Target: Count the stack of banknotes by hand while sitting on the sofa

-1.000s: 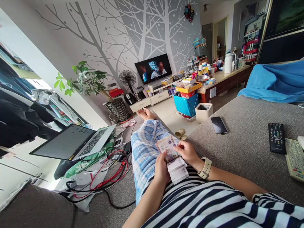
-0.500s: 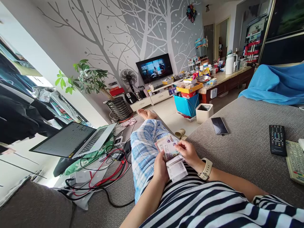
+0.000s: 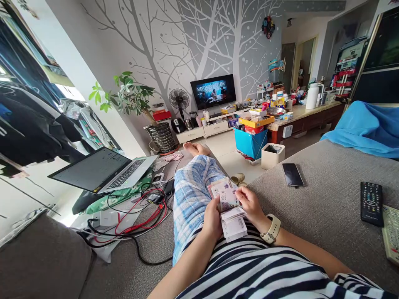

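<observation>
Over my lap I hold a bundle of banknotes (image 3: 228, 198), purplish and pinkish, with a figure 5 showing on the front one. My left hand (image 3: 213, 218) is closed round the left side of the bundle, its thumb on top. At the right edge, my right hand (image 3: 250, 204) pinches a note between thumb and fingers. The lower ends of the notes (image 3: 234, 228) fold over and hang, pale, toward my striped shirt (image 3: 268, 270). The fingers beneath the bundle are hidden. A cream watch (image 3: 272, 229) is on my right wrist.
On the grey sofa to my right lie a phone (image 3: 293, 174), a black remote (image 3: 371, 203) and a pale keypad-like device (image 3: 391, 232). To my left are an open laptop (image 3: 127, 174) and tangled red and black cables (image 3: 152, 216). A white bin (image 3: 273, 157) stands beyond the sofa.
The view has tilted and shifted, so the room appears lower and further right. Both hands keep hold of the banknotes; my right fingers still pinch the right edge.
</observation>
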Demonstrator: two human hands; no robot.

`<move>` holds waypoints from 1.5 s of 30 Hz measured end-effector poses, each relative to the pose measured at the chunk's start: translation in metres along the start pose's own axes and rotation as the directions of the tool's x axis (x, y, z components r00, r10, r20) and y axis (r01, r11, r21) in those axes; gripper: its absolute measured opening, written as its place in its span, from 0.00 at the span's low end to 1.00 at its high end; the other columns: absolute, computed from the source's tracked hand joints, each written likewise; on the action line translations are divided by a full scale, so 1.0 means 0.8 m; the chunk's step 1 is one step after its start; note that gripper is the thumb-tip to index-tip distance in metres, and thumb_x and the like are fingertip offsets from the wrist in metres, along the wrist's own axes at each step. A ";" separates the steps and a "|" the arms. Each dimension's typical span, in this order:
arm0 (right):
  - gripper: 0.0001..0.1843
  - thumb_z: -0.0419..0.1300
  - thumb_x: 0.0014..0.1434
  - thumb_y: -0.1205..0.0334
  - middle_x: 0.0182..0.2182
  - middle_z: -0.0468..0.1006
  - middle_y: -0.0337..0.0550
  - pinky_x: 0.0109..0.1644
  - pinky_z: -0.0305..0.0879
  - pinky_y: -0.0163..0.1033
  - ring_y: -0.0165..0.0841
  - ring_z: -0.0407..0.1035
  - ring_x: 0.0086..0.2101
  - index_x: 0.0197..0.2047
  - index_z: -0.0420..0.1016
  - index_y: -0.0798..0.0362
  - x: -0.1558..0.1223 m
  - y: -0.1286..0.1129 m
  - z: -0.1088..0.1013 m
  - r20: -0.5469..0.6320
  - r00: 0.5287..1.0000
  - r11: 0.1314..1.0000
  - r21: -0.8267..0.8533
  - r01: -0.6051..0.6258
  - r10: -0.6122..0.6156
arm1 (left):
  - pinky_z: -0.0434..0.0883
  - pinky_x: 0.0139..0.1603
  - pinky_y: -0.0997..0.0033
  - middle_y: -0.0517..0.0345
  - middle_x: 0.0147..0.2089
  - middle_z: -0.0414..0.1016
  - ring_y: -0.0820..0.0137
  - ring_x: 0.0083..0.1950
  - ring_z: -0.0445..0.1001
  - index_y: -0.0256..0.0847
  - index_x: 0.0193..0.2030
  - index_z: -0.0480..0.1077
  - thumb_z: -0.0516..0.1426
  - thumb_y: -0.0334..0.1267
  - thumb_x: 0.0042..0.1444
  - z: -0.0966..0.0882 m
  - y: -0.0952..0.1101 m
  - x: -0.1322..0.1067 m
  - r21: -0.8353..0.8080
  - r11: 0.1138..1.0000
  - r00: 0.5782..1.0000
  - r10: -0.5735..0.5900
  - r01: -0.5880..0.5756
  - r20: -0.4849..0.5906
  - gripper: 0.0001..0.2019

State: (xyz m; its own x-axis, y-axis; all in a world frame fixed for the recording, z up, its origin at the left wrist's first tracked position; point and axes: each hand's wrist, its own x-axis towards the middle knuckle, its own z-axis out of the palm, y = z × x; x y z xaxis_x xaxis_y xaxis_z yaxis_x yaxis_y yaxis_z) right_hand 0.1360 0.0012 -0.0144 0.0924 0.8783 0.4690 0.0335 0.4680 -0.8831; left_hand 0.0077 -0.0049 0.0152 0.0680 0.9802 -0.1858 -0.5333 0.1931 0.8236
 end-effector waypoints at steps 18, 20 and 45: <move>0.18 0.51 0.61 0.46 0.23 0.65 0.38 0.28 0.57 0.34 0.31 0.60 0.25 0.31 0.66 0.52 0.001 0.008 0.003 0.033 0.999 0.999 -0.019 -0.027 0.027 | 0.73 0.41 0.62 0.50 0.32 0.79 0.54 0.44 0.77 0.34 0.37 0.75 0.56 0.35 0.51 0.000 0.002 -0.002 -0.037 0.999 1.000 0.013 -0.014 -0.011 0.09; 0.18 0.51 0.61 0.45 0.23 0.65 0.38 0.28 0.57 0.34 0.31 0.59 0.25 0.31 0.66 0.52 0.000 0.007 0.003 0.031 0.999 0.999 -0.026 -0.021 0.022 | 0.73 0.41 0.63 0.50 0.32 0.79 0.53 0.45 0.77 0.34 0.35 0.75 0.56 0.33 0.52 0.000 0.001 -0.001 -0.049 0.999 1.000 0.011 -0.012 -0.028 0.08; 0.17 0.51 0.61 0.48 0.22 0.62 0.37 0.27 0.54 0.34 0.30 0.56 0.23 0.30 0.66 0.52 -0.002 -0.007 0.000 -0.002 1.000 1.000 -0.009 -0.016 0.016 | 0.74 0.40 0.62 0.50 0.34 0.80 0.59 0.37 0.79 0.32 0.43 0.74 0.59 0.37 0.47 -0.002 -0.002 0.001 -0.059 0.998 1.000 -0.001 0.001 0.008 0.16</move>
State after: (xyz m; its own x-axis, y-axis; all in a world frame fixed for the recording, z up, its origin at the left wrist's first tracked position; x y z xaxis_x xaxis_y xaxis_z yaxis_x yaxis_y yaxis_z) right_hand 0.1359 -0.0030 -0.0103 0.0945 0.8854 0.4550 0.0410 0.4532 -0.8904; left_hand 0.0073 -0.0044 0.0132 0.0749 0.9804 -0.1824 -0.5817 0.1915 0.7905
